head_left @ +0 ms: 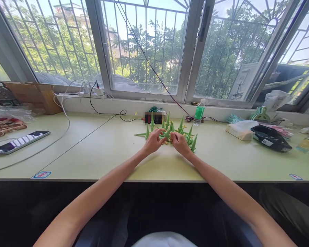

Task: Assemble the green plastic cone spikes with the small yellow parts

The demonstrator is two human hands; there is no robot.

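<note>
Several green cone-shaped pieces with small yellow parts stand and lie in a cluster on the pale table, around and beyond both hands. My left hand is closed, its thumb and fingers pinching a green cone-shaped piece near the middle of the cluster. Close beside it, my right hand has its fingers pressed together at the same piece. Whatever sits between the right fingertips is too small and hidden to make out. A green cone stands just left of my left hand.
Behind the cluster are a dark box-like device and a green-labelled bottle. On the right lie a tissue box and a black strapped item. A phone, white cable and cardboard box are left.
</note>
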